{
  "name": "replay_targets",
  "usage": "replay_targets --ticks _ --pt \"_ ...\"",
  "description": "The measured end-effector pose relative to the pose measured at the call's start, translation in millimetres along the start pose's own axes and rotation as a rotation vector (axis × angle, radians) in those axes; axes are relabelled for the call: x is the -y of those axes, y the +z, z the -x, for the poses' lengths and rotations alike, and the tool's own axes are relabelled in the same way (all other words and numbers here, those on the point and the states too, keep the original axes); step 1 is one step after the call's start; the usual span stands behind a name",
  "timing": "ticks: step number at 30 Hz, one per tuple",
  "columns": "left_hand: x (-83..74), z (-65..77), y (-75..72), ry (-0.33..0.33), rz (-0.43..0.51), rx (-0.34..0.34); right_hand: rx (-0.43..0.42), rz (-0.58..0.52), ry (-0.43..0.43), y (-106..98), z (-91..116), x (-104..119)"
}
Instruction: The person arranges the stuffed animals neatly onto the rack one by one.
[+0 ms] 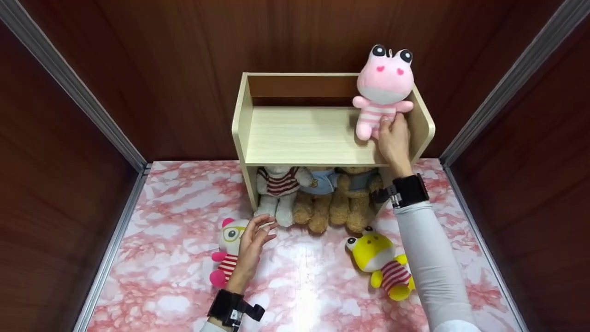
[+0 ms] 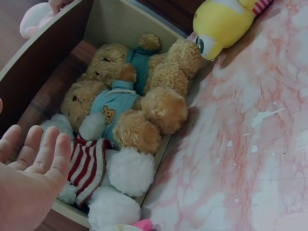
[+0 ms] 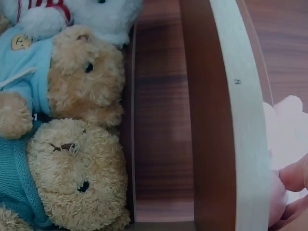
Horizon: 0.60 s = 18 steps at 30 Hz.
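While its long axis tilts slightly from upright, head uppermost, a pink plush frog (image 1: 383,90) is at the right end of a wooden shelf's upper board (image 1: 295,136); whether they touch is unclear. The nearer right-hand grip (image 1: 395,140) pinches its lower body, so the frog extends upward from it. The left-hand grip (image 1: 252,242), fingers relaxed, holds nothing, near a glasses-wearing plush (image 1: 227,265).

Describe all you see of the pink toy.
The pink toy looks plush: big head, bulging eyes, heart marks, pale muzzle, stubby arms, striped body. The right hand grips its lower body, partly hiding one leg. It is held upright, slightly tilted, at the right end of the upper shelf; contact with it is unclear.
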<state>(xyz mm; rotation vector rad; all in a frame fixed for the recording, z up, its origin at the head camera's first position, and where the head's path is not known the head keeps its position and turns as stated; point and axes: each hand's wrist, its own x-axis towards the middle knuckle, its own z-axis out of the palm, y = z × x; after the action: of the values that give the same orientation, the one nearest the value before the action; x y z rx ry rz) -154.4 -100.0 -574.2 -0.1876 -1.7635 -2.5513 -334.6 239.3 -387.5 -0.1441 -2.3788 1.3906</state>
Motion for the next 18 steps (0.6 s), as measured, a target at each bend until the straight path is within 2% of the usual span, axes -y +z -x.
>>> replay_targets --ticks 4,9,14,18 --pt "-0.4 0.8 -4.3 0.001 0.004 0.007 0.004 -0.042 -0.018 1.8 4.6 -1.3" --pt "-3.0 1.0 -7.1 -0.016 -0.007 -0.015 0.013 -0.039 -0.018 -5.8 18.1 -3.5" --pt "-8.7 -1.7 -13.8 -0.006 -0.041 -0.071 -0.044 -0.013 -0.105 -14.6 48.3 -8.5" --pt "-14.2 -5.6 -22.6 0.022 -0.091 -0.104 -0.065 -0.096 -0.175 -22.6 81.0 -5.9"
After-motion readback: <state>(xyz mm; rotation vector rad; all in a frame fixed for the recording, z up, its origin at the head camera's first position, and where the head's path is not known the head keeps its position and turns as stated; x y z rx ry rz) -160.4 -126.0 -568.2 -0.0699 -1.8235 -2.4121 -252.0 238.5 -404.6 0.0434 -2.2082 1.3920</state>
